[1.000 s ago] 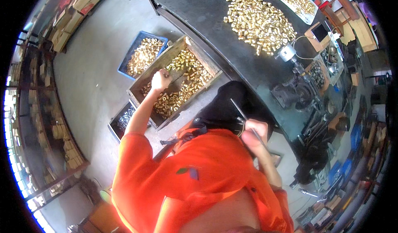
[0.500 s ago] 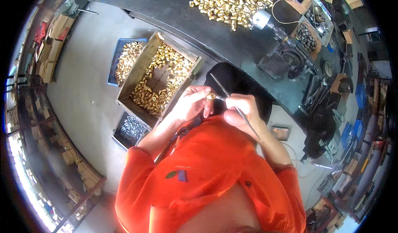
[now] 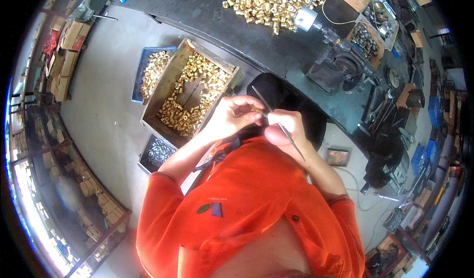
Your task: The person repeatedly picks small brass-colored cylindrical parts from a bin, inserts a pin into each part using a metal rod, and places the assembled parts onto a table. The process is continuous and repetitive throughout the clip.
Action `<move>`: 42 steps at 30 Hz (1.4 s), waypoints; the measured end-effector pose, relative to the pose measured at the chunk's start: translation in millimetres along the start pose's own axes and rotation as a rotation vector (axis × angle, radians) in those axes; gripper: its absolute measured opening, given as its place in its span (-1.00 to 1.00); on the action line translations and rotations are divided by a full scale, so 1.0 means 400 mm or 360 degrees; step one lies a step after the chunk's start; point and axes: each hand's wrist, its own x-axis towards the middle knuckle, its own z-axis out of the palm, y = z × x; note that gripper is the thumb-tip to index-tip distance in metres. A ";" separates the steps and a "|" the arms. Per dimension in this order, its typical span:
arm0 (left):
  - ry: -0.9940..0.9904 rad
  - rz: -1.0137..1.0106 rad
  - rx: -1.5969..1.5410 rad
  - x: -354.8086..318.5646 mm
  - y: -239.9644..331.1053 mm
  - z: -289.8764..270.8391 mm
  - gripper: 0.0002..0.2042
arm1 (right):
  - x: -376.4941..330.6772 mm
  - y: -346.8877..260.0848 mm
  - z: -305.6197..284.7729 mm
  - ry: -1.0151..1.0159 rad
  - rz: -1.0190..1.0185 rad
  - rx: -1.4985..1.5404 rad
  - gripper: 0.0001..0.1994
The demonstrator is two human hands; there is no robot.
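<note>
The left hand (image 3: pixel 228 117) is pinching a small brass fitting (image 3: pixel 256 111) at chest height while the right hand (image 3: pixel 285 128), grip clamped on a thin rod (image 3: pixel 276 122), is working at it; a slip could be dropping the fitting to the floor.

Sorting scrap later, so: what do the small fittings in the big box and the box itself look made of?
Fittings: probably brass, a shiny yellow-gold metal gleam. Box: looks like bare, unpainted wood, dull tan plank walls. The thin rod in the right hand looks like grey steel.
</note>
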 end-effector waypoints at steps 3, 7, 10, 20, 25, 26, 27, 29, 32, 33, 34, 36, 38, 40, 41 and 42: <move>-0.0064 -0.0103 -0.0132 0.011 0.005 0.002 -0.84 | -0.014 0.053 0.020 0.0074 -0.0022 0.0154 -0.83; 0.0083 -0.0034 0.0276 0.013 -0.001 -0.019 -0.87 | -0.015 -0.002 -0.032 0.0029 0.0108 0.0156 -0.80; 0.0402 0.0288 0.1074 0.029 -0.048 -0.051 -0.87 | -0.032 -0.025 -0.065 -0.0013 0.0073 0.0079 -0.71; 0.0496 0.0558 0.1694 0.027 -0.088 -0.089 -0.74 | -0.021 -0.090 -0.042 -0.0263 -0.0065 0.0196 -0.65; 0.0613 0.0724 0.1654 0.028 -0.093 -0.090 -0.79 | -0.003 -0.076 -0.023 -0.0237 -0.0049 0.0177 -0.77; 0.0622 0.0689 0.1629 0.026 -0.091 -0.092 -0.78 | 0.004 -0.077 -0.020 -0.0239 -0.0055 0.0191 -0.77; 0.0632 0.0653 0.1604 0.023 -0.088 -0.095 -0.78 | 0.012 -0.079 -0.015 -0.0242 -0.0060 0.0205 -0.77; 0.0667 0.0663 0.1536 0.021 -0.090 -0.106 -0.78 | 0.017 -0.074 -0.010 -0.0234 -0.0053 0.0217 -0.75; 0.0645 0.0613 0.1424 0.019 -0.081 -0.103 -0.78 | 0.017 -0.078 -0.022 -0.0207 -0.0043 0.0259 -0.72; 0.0632 0.0595 0.1387 0.020 -0.086 -0.104 -0.78 | 0.014 -0.070 -0.018 -0.0191 -0.0035 0.0260 -0.71; 0.0619 0.0620 0.1392 0.023 -0.086 -0.099 -0.78 | 0.013 -0.068 -0.017 -0.0197 -0.0027 0.0275 -0.71; 0.0591 0.0673 0.1401 0.030 -0.080 -0.088 -0.79 | 0.013 -0.066 -0.011 -0.0205 -0.0010 0.0303 -0.72; 0.0542 0.0619 0.1367 0.029 -0.076 -0.076 -0.79 | 0.016 -0.063 -0.007 -0.0213 -0.0010 0.0211 -0.74; 0.0507 0.0643 0.1392 0.032 -0.081 -0.065 -0.79 | 0.026 -0.056 0.007 -0.0214 -0.0051 0.0128 -0.79; 0.0473 0.0683 0.1395 0.032 -0.078 -0.053 -0.76 | 0.033 -0.041 0.021 -0.0196 -0.0098 0.0076 -0.80; 0.0410 0.0683 0.1382 0.034 -0.069 -0.040 -0.73 | 0.041 -0.025 0.033 -0.0179 -0.0145 0.0024 -0.81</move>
